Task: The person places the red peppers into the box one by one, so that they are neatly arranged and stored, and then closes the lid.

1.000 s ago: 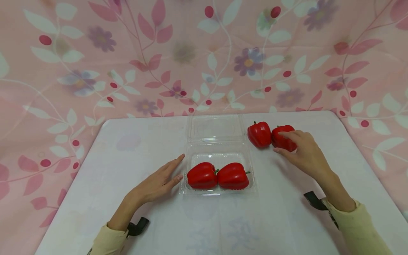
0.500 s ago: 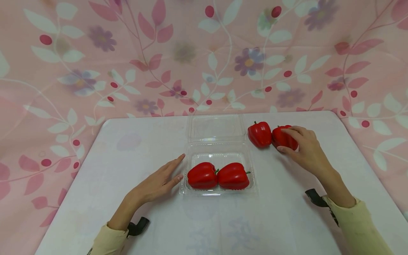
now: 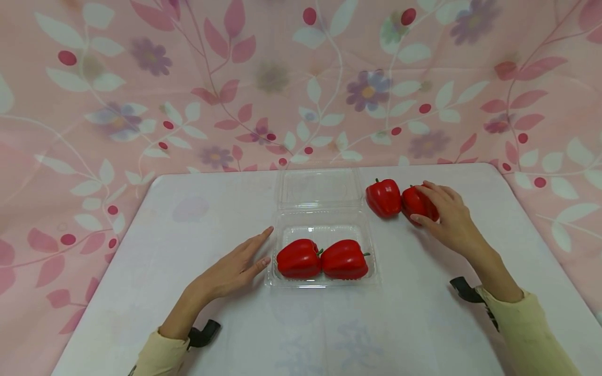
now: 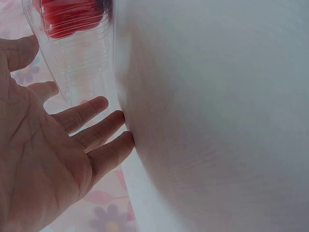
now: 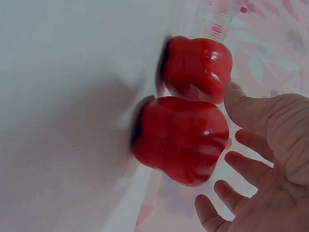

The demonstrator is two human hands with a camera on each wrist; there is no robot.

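Two red bell peppers (image 3: pixel 298 258) (image 3: pixel 345 259) lie side by side in the near half of a clear plastic box (image 3: pixel 324 218). Beside the box's left edge is the left hand (image 3: pixel 228 274), fingers spread and relaxed, holding nothing; the box (image 4: pixel 79 58) also shows in the left wrist view. Behind and right of the box, two more peppers stand together on the table, a left one (image 3: pixel 383 198) and a right one (image 3: pixel 416 202). The right hand (image 3: pixel 449 219) curves around the right pepper; in the right wrist view the fingers of the hand (image 5: pixel 265 154) are beside this pepper (image 5: pixel 181 140), not closed on it.
The box's clear lid (image 3: pixel 320 188) lies folded back toward the rear of the white table (image 3: pixel 211 209). A pink floral cloth (image 3: pixel 188 94) hangs behind the table. Black wrist mounts (image 3: pixel 204 334) (image 3: pixel 465 290) stick out beside both cuffs.
The right hand has moved slightly right and its fingers have shifted back over the right pepper. The left hand, the box and the other peppers have stayed put.
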